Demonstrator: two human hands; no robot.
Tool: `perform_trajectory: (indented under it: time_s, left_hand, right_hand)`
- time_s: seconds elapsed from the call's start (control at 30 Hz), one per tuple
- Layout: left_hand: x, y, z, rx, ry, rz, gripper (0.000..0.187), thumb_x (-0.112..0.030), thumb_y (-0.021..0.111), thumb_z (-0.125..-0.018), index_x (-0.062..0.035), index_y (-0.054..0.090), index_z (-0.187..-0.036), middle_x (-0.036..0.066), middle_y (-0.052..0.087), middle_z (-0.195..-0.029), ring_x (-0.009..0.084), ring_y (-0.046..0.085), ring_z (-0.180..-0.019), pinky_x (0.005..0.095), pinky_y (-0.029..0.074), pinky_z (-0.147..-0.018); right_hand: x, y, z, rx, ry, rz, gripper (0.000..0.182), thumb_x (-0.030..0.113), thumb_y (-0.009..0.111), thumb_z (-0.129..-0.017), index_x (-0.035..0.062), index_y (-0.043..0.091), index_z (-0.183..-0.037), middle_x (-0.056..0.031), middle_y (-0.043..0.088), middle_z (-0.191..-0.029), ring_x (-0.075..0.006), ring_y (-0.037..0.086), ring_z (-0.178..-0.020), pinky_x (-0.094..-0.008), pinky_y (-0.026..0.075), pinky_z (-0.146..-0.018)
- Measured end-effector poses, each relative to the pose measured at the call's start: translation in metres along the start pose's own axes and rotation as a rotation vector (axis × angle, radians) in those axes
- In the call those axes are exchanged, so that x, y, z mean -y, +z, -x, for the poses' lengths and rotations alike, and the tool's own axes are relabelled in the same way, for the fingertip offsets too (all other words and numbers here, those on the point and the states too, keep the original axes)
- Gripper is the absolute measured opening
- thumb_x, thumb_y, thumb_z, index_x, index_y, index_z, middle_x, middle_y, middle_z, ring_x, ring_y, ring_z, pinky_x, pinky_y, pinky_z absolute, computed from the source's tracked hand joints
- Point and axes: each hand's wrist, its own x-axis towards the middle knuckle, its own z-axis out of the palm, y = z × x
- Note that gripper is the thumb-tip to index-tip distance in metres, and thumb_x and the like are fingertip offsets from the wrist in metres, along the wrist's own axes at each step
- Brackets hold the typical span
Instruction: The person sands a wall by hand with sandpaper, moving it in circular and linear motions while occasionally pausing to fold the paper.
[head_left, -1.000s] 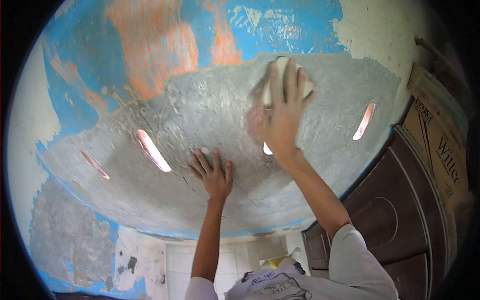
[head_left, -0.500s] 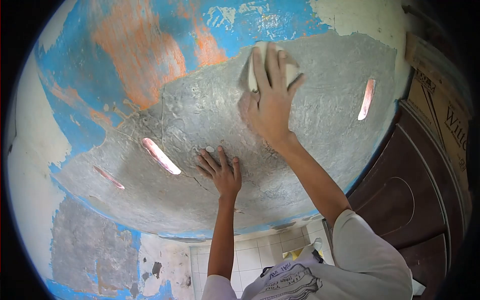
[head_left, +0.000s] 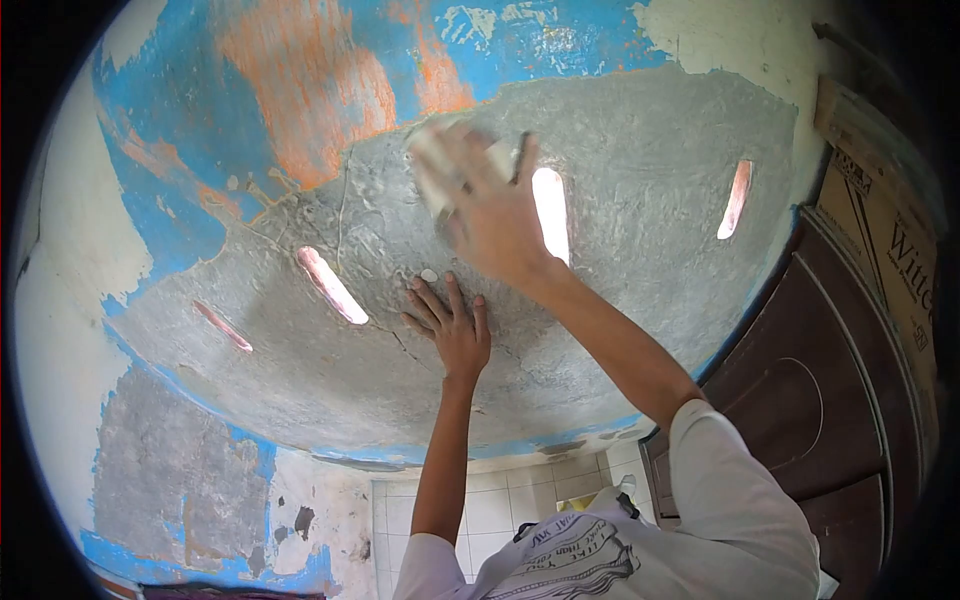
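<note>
- One grey plastered wall patch (head_left: 620, 290), rough, ringed by peeling blue and orange paint, spreads under and around both hands.
- One brown door (head_left: 830, 400) stands right of the right arm.
- Four narrow slots (head_left: 332, 285) pierce the plaster: two left of the left hand, one just beside the right hand, one far right.
- One pale sanding pad (head_left: 440, 165), blurred, lies under the right hand's fingertips against the plaster, above the left hand.
- Right hand (head_left: 490, 215): fingers curled over the pad, pressing it to the wall.
- Left hand (head_left: 455, 330): fingers spread, palm flat on the plaster, holding nothing.
</note>
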Motion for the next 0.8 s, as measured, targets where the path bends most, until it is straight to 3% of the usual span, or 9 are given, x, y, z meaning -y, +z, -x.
perform_trajectory:
  time_s: [0.1,0.13,0.23,0.27,0.43,0.53,0.6,0.7,0.8]
  left_hand:
    - [-0.005,0.0,0.001,0.036,-0.038,0.004,0.067,-0.051,0.034,-0.109,-0.0121,0.027,-0.163,0.029,-0.005,-0.169,0.0481,-0.011,-0.155,0.0689,-0.015,-0.116]
    - [-0.006,0.0,0.004,0.053,-0.053,-0.005,0.068,-0.052,0.034,-0.109,-0.0119,0.027,-0.163,0.029,-0.005,-0.169,0.0481,-0.011,-0.155,0.0687,-0.015,-0.116]
    - [-0.007,-0.003,0.006,0.084,-0.069,0.009,0.068,-0.052,0.034,-0.109,-0.0119,0.028,-0.163,0.03,-0.003,-0.169,0.0475,-0.011,-0.155,0.0685,-0.015,-0.116]
    - [-0.009,-0.004,0.006,0.101,-0.068,0.014,0.067,-0.052,0.035,-0.109,-0.0119,0.028,-0.163,0.03,-0.003,-0.169,0.0473,-0.011,-0.156,0.0685,-0.015,-0.116]
    - [-0.007,-0.016,0.008,0.182,-0.036,-0.094,0.071,-0.052,0.032,-0.109,-0.0102,0.019,-0.165,0.03,-0.013,-0.168,0.0461,-0.017,-0.155,0.0679,-0.012,-0.117]
    - [-0.02,-0.009,0.006,0.045,-0.054,0.088,0.069,-0.048,0.037,-0.109,-0.0122,0.02,-0.165,0.031,-0.008,-0.168,0.0493,-0.016,-0.154,0.0719,-0.012,-0.114]
    - [-0.042,0.002,0.0,-0.041,-0.069,0.16,0.07,-0.048,0.037,-0.109,-0.0116,0.017,-0.165,0.031,-0.01,-0.168,0.0507,-0.019,-0.153,0.0741,-0.015,-0.111]
    - [-0.056,0.003,0.001,-0.049,-0.053,0.213,0.073,-0.05,0.037,-0.108,-0.0109,0.014,-0.166,0.03,-0.012,-0.168,0.0518,-0.023,-0.151,0.0765,-0.018,-0.108]
    - [-0.044,0.011,0.001,0.032,-0.031,0.102,0.076,-0.052,0.036,-0.108,-0.0114,0.01,-0.166,0.027,-0.013,-0.169,0.0516,-0.023,-0.151,0.0771,-0.02,-0.106]
  right_hand:
    - [-0.009,0.003,-0.016,-0.237,0.428,0.161,0.084,0.025,0.072,-0.086,0.026,0.033,-0.161,-0.006,0.024,-0.169,-0.0266,0.026,-0.155,-0.0797,0.01,-0.116]
    - [-0.002,0.011,-0.015,-0.316,0.367,0.038,0.091,0.016,0.072,-0.083,0.0249,0.03,-0.162,-0.0078,0.018,-0.171,-0.0355,0.023,-0.155,-0.0819,0.012,-0.113]
    - [0.016,0.014,0.001,0.029,-0.027,-0.154,0.085,0.015,0.069,-0.085,0.0189,0.032,-0.162,-0.011,0.016,-0.172,-0.0375,0.018,-0.157,-0.0808,0.005,-0.114]
    - [0.009,0.006,0.003,0.089,-0.036,-0.12,0.077,0.018,0.066,-0.089,0.0134,0.036,-0.16,-0.0127,0.017,-0.171,-0.0369,0.018,-0.157,-0.0782,0.001,-0.116]
    - [-0.078,-0.029,-0.005,-0.449,0.437,0.323,0.075,0.018,0.065,-0.085,0.0025,0.042,-0.154,-0.0178,0.027,-0.168,-0.0389,0.02,-0.156,-0.0771,0.0,-0.116]
    - [-0.066,0.002,0.005,-0.447,0.364,0.086,0.078,0.018,0.066,-0.082,-0.0004,0.042,-0.153,-0.0206,0.027,-0.167,-0.0418,0.019,-0.156,-0.0777,0.001,-0.115]
    - [-0.028,0.016,0.024,-0.109,0.047,0.137,0.084,0.025,0.072,-0.08,0.0127,0.041,-0.157,-0.02,0.029,-0.166,-0.0365,0.025,-0.154,-0.0804,0.013,-0.113]
    - [-0.026,0.006,0.033,-0.008,-0.116,0.035,0.084,0.025,0.074,-0.079,0.0184,0.042,-0.157,-0.0194,0.03,-0.165,-0.035,0.029,-0.153,-0.0826,0.015,-0.11]
    - [-0.075,-0.016,0.022,-0.186,0.271,0.29,0.076,0.023,0.069,-0.087,0.0138,0.041,-0.157,-0.0204,0.026,-0.167,-0.0359,0.026,-0.154,-0.0828,0.005,-0.111]
